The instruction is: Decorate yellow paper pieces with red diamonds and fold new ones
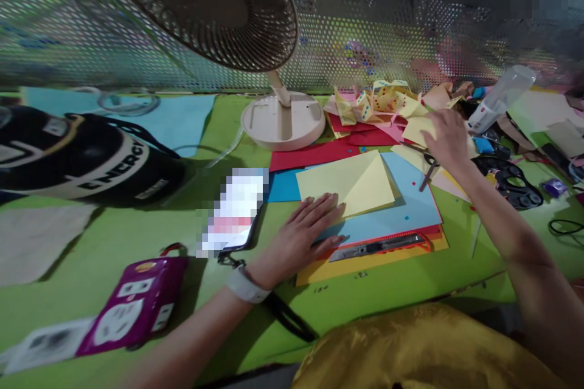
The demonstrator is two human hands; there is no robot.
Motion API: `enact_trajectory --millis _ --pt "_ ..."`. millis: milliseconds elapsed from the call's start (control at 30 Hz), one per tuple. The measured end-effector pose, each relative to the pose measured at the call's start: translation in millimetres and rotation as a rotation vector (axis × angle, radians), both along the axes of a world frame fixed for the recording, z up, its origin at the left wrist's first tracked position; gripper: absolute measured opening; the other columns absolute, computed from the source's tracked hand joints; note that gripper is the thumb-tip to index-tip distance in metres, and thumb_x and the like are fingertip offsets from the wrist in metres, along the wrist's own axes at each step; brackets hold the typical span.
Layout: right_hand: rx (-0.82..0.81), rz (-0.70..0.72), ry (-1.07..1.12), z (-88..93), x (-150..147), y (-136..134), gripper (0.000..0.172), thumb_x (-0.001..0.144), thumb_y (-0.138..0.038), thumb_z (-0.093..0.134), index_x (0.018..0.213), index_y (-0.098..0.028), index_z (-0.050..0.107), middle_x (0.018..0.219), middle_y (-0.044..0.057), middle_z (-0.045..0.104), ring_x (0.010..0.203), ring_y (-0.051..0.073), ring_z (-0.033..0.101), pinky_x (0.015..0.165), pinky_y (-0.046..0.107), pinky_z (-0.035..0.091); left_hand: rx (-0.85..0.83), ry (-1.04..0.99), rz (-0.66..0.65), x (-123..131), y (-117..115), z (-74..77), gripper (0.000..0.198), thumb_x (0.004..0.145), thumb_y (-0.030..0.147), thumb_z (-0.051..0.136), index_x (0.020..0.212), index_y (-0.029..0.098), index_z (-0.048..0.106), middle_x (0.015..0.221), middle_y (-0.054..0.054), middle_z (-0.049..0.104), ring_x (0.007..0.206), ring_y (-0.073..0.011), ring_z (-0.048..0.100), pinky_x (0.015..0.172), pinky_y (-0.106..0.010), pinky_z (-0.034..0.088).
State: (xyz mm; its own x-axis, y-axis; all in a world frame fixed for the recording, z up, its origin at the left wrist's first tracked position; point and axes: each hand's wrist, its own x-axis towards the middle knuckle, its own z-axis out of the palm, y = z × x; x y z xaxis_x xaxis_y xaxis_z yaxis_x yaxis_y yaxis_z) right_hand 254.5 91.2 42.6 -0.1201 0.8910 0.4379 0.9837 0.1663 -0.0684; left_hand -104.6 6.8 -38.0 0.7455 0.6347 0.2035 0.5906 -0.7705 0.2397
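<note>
My left hand (310,231) lies flat with fingers stretched out, its fingertips at the near-left edge of a pale yellow sheet of paper (328,179). That sheet has one corner folded over into a triangle and rests on light blue paper (415,200). A utility knife (378,246) lies just right of this hand, on the orange and red sheets. Farther right, my right hand (449,140) has its fingers bent and closed on a small piece of yellow paper (414,132). Dark scissors (429,167) lie just below it, partly covered.
A desk fan (283,121) stands at the back. Folded yellow dotted paper pieces (381,100) and scraps lie behind my right hand, near a clear bottle (506,94). To the left are a phone (237,209), a purple pouch (137,298) and a black bottle (91,161).
</note>
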Motion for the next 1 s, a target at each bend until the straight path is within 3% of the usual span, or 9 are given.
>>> enact_trajectory --millis 100,167,300,467,600,700,767,900,1000 --pt "-0.331 0.422 -0.02 -13.0 -34.8 6.7 0.03 0.086 -0.034 0.062 0.109 -0.017 0.061 0.114 0.012 0.062 0.109 0.027 0.053 0.095 0.041 0.04 0.012 0.027 -0.007 0.2 -1.1 1.7 0.054 0.095 0.049 0.042 0.142 0.023 0.043 0.153 -0.01 0.036 0.141 -0.0266 0.031 0.116 -0.048 0.026" --pt "-0.468 0.56 -0.055 -21.0 -56.0 14.6 0.036 0.079 -0.037 0.07 0.109 -0.018 0.062 0.116 0.011 0.061 0.109 0.027 0.053 0.094 0.038 0.04 0.02 0.033 -0.02 0.2 -1.4 2.7 0.053 0.095 0.048 0.043 0.141 0.022 0.044 0.153 -0.01 0.035 0.141 -0.0268 0.032 0.116 -0.048 0.027" --pt "-0.603 0.632 -0.096 -27.6 -76.8 30.2 0.038 0.074 -0.037 0.075 0.105 -0.018 0.063 0.108 0.01 0.063 0.098 0.024 0.055 0.082 0.033 0.04 0.018 0.006 -0.027 -0.3 -1.5 2.0 0.052 0.095 0.047 0.044 0.141 0.023 0.044 0.153 -0.01 0.036 0.141 -0.027 0.032 0.115 -0.049 0.029" --pt "-0.665 0.668 -0.077 -16.5 -75.8 27.4 0.016 0.077 -0.03 0.073 0.081 -0.016 0.066 0.085 0.005 0.063 0.081 0.018 0.054 0.068 0.028 0.035 0.003 -0.043 -0.021 -0.3 -1.8 6.7 0.06 0.095 0.045 0.046 0.148 0.026 0.028 0.15 -0.01 0.04 0.139 -0.0263 0.036 0.114 -0.05 0.03" --pt "-0.519 0.758 0.048 4.1 -73.4 -1.8 0.016 0.089 -0.031 0.061 0.084 -0.017 0.068 0.085 0.004 0.063 0.08 0.016 0.057 0.067 0.026 0.037 0.069 -0.186 0.033 -0.5 -3.2 26.8 0.075 0.093 0.042 0.052 0.152 0.02 0.012 0.147 -0.016 0.044 0.136 -0.0271 0.041 0.111 -0.048 0.037" --pt "-0.263 0.831 0.013 18.9 -74.8 -32.2 0.02 0.093 -0.028 0.054 0.086 -0.018 0.07 0.082 0.004 0.064 0.079 0.016 0.057 0.07 0.029 0.041 0.243 -0.284 0.105 0.3 -6.7 47.0 0.077 0.089 0.032 0.061 0.152 0.024 0.016 0.141 -0.014 0.052 0.132 -0.0271 0.047 0.109 -0.051 0.038" --pt "-0.067 0.857 -0.047 23.3 -77.1 -51.6 0.021 0.095 -0.025 0.051 0.087 -0.019 0.069 0.083 0.004 0.065 0.081 0.016 0.057 0.079 0.034 0.044 0.337 -0.26 0.07 2.0 -10.9 58.8 0.078 0.087 0.028 0.065 0.151 0.024 0.02 0.133 -0.012 0.06 0.125 -0.0265 0.054 0.109 -0.052 0.038" --pt "0.252 0.878 -0.12 17.6 -82.6 -79.8 0.021 0.093 -0.013 0.049 0.09 -0.022 0.067 0.081 -0.001 0.065 0.079 0.013 0.056 0.098 0.037 0.043 0.481 -0.168 -0.046 9.4 -20.0 73.1 0.057 0.09 0.012 0.058 0.143 0.019 0.037 0.12 -0.008 0.069 0.115 -0.021 0.062 0.113 -0.049 0.034" --pt "0.35 0.834 -0.216 7.4 -88.7 -91.5 0.019 0.092 -0.01 0.049 0.097 -0.018 0.065 0.087 0.001 0.067 0.083 0.013 0.058 0.102 0.04 0.044 0.594 -0.127 -0.133 19.7 -21.9 75.0 0.038 0.091 0.005 0.053 0.128 0.012 0.052 0.114 -0.009 0.072 0.112 -0.0197 0.064 0.113 -0.047 0.036"
